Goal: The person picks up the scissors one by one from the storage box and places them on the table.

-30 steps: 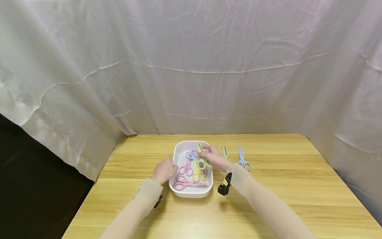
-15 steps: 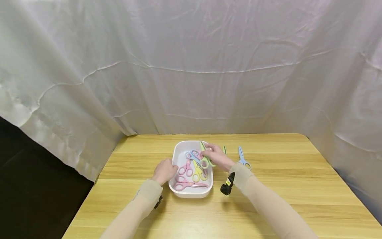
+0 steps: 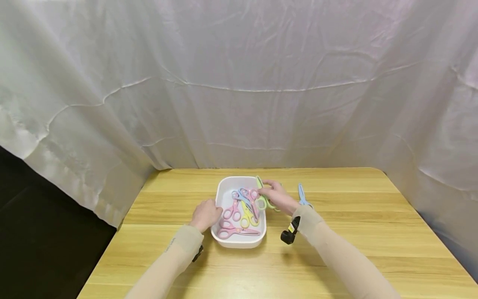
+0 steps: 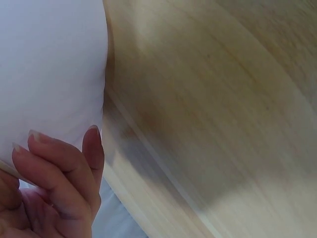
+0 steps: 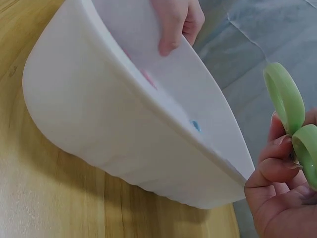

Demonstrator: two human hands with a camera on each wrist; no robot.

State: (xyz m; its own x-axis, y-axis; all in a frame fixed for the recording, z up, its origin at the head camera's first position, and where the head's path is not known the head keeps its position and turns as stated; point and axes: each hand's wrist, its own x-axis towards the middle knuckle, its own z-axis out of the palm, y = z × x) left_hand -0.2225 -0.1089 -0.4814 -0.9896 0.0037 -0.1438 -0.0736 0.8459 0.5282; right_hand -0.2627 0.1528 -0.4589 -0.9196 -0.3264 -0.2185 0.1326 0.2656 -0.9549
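Note:
A white plastic bin (image 3: 239, 245) stands on the wooden table. My left hand (image 3: 206, 214) grips its left rim, thumb inside and fingers against the outer wall, as the left wrist view shows. Pinched in my right hand (image 3: 278, 196) is a pair of green scissors (image 5: 285, 96), held over the bin's right rim with the blade (image 3: 259, 182) pointing away from me and the handle loops towards me. Inside the bin lie several scissors, among them a pink pair (image 3: 239, 231) near the front, a yellow pair (image 3: 245, 218) and a blue-handled pair (image 3: 237, 194).
Light blue scissors (image 3: 301, 193) lie on the table (image 3: 354, 220) right of the bin, partly behind my right wrist. Another green pair lies almost fully hidden behind the right hand. A grey curtain (image 3: 242, 124) hangs along the table's back and sides.
My right hand has moved to the right with the green scissors, from above the bin's inside to its right rim. The left hand and the bin have stayed put.

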